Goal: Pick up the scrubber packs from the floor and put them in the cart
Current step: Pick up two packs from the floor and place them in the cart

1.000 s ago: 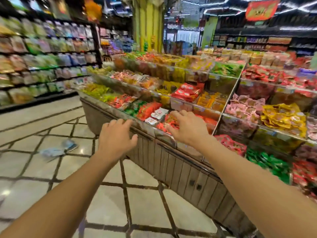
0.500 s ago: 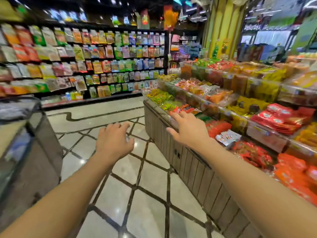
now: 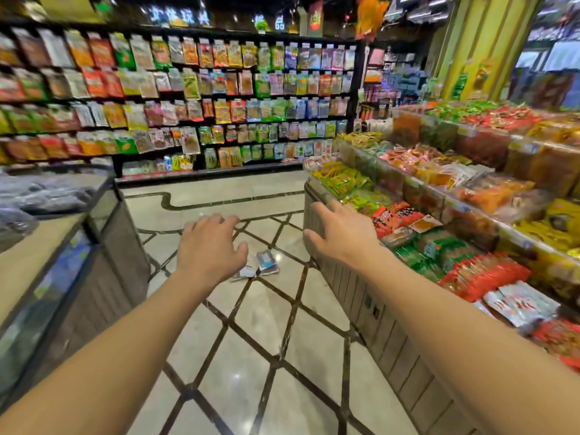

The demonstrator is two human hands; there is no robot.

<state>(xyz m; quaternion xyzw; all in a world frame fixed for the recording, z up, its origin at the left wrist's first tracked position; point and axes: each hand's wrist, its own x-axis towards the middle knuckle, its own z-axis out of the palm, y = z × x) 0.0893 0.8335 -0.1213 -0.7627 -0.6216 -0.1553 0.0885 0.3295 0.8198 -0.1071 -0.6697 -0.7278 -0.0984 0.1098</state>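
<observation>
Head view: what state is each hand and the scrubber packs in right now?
Left hand: open, fingers loosely curled, holding nothing.
Right hand: open, fingers spread, holding nothing.
Scrubber packs: lying on the floor, not yet picked up, partly hidden behind the left hand.

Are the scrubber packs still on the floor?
On the floor: the scrubber packs lie flat on the tiles beyond the left hand, untouched.

A: Bright shop light from overhead, with a small glare spot on the polished floor [image 3: 235,376] nearby.
B: Motion blur smears the left counter [image 3: 62,277] and far shelves [image 3: 188,98]; wide-angle bending curves the edges, and the ceiling stays dark
</observation>
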